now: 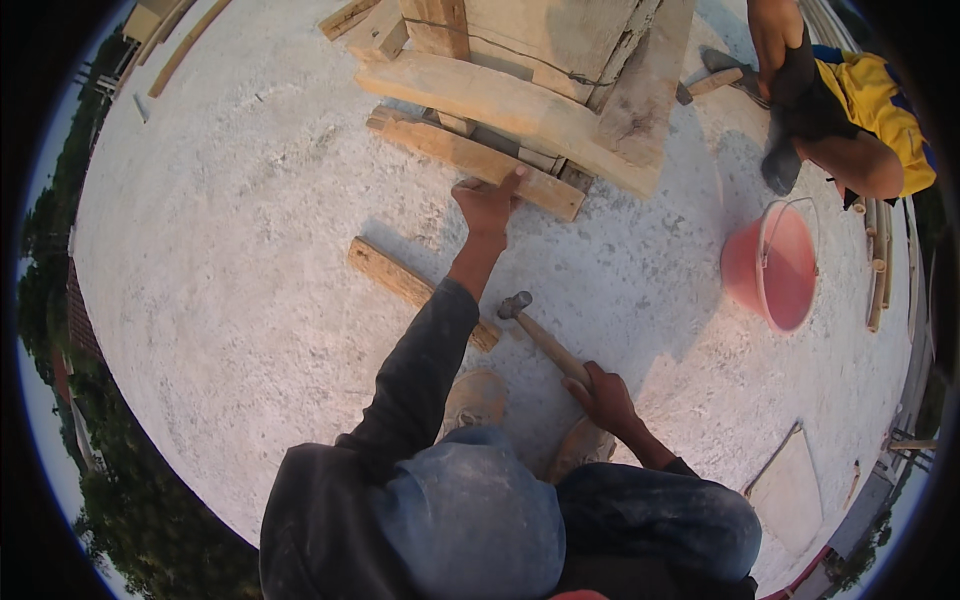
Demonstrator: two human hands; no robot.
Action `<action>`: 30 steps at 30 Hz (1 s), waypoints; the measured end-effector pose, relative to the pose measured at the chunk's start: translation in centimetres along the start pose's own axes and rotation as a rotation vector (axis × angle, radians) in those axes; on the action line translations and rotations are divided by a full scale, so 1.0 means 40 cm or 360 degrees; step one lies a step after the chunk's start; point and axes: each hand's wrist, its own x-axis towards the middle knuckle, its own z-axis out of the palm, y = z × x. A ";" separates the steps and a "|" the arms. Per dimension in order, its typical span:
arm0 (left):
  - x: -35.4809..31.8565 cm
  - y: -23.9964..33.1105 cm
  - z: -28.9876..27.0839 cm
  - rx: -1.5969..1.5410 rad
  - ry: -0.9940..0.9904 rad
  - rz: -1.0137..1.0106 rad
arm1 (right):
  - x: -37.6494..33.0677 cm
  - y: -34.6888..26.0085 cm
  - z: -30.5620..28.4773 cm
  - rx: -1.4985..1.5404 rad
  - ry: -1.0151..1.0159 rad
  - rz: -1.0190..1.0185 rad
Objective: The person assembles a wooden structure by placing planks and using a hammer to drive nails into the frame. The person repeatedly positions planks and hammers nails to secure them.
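Note:
With my left hand (484, 208) I grip the near side of a short wooden board (450, 152) at the foot of a timber form (545, 45). One finger lies up on the board's face; the others are partly hidden. A thicker timber (480, 98) runs just beyond it, against the form. In my right hand (607, 400) is a hammer (548, 343), held by its wooden handle, its metal head pointing away from me and short of the board. A loose wood strip (395, 273) lies on the floor, partly under my left forearm.
A pink bucket (745, 262) stands at the right on rough pale concrete (230, 330). A co-worker in yellow (880, 110) crouches at the far right, beside another hammer (712, 82). Bamboo poles (878, 270) and a pale flat piece (790, 490) lie further right.

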 end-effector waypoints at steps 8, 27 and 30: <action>-0.162 0.149 -0.316 -0.0408 -0.0283 -0.0095 | -0.002 0.000 -0.005 0.0017 -0.0032 0.0040; -0.014 0.470 -0.308 0.1745 -0.1796 0.0457 | 0.312 -0.210 -0.274 -0.0400 0.0751 -0.1069; 0.041 0.451 -0.258 0.1995 -0.1006 0.1755 | 0.406 -0.232 -0.257 -0.0251 0.0946 -0.0907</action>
